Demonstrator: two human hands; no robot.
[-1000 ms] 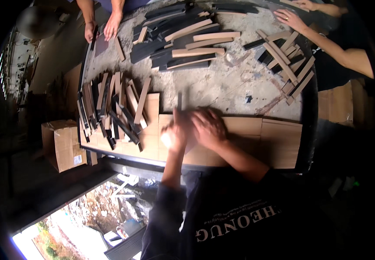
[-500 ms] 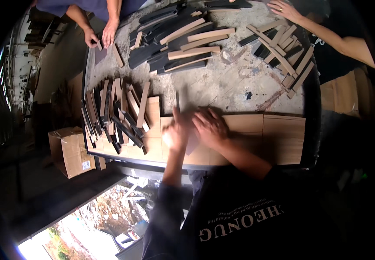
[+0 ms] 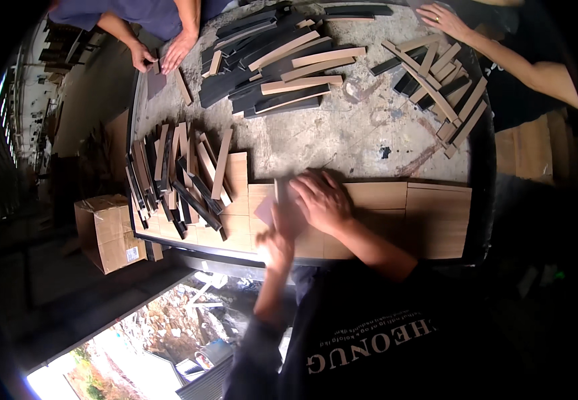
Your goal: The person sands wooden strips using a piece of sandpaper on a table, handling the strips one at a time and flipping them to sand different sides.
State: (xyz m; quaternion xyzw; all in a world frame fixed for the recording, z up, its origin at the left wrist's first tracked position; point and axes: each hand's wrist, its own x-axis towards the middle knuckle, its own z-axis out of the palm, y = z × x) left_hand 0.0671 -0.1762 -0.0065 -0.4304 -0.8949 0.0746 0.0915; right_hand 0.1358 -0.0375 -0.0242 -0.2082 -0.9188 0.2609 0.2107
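My left hand (image 3: 275, 243), partly smeared by motion, is closed around a thin wooden strip (image 3: 278, 192) that points away from me. Beneath the strip lies a brownish-purple sheet (image 3: 263, 212), which looks like sandpaper, on light wood panels (image 3: 369, 230) along the table's near edge. My right hand (image 3: 323, 203) rests with fingers stretched out, flat on the sheet's right side. Left of my hands, a pile of black and tan wooden strips (image 3: 219, 163) lies across the panels.
Black and tan strips (image 3: 289, 63) are heaped at the table's far side, and another pile (image 3: 435, 80) lies far right. A co-worker's hands (image 3: 169, 57) work over a similar sheet (image 3: 156, 83) at far left. Another person's hand (image 3: 442, 20) reaches in at far right. A cardboard box (image 3: 105, 233) stands left.
My left hand and its strip have moved slightly right and toward me across the sheet. My right hand stays nearly in place. The far-left co-worker's hands have shifted slightly.
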